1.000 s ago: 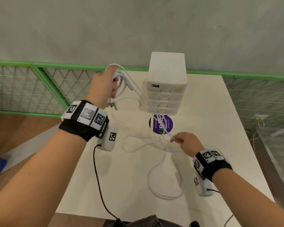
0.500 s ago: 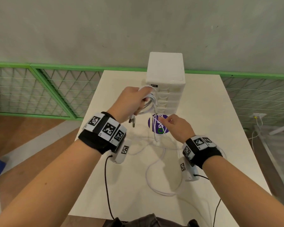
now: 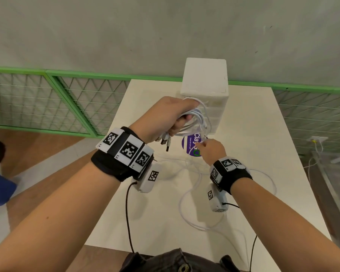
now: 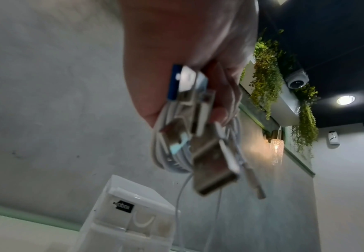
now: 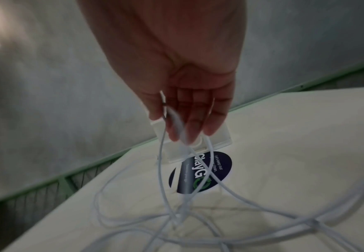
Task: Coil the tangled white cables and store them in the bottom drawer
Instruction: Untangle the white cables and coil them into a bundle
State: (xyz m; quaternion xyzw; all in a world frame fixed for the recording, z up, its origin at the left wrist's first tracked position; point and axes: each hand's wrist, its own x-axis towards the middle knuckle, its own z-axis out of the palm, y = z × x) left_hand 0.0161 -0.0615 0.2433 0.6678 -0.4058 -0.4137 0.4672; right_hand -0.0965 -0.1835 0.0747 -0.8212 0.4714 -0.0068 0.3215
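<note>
Your right hand (image 3: 211,149) pinched a thin white cable strand (image 5: 177,129), its slack looping over the cream tabletop (image 3: 263,146). Beyond, your left hand (image 3: 170,114) gripped the coiled white cables (image 3: 196,119), metal plugs (image 3: 164,141) pointing down, before the white plastic drawer tower (image 3: 205,79).

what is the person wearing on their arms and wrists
Both forearms are bare, with no sleeves. Each wrist carries a black wristband topped with white blocks printed with black square fiducial markers. Under each wrist hangs a small white camera module bearing its own marker, with a thin black cable trailing back toward the body.
</note>
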